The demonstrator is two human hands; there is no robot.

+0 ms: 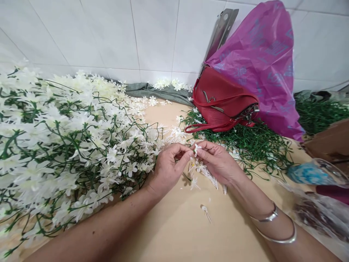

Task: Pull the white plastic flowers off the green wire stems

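My left hand (172, 165) and my right hand (218, 162) meet near the middle of the view, their fingertips pinched together around a small white flower (196, 150). The flower shows between the two thumbs. Thin green stem is partly visible below my left fingers. Just beneath the hands, loose white blossoms (200, 166) and a bundle of thin white stamens (211, 177) lie on the tan table (174, 225). One small white piece (204, 209) with thin stalks rests apart, nearer the front.
A large heap of white flowers with green stems (68, 145) fills the left. Behind my right hand are green stems (261, 145), a red bag (223, 98) and a purple plastic bag (261, 58). A blue-and-white item (311, 174) and clear plastic (321, 214) lie at right.
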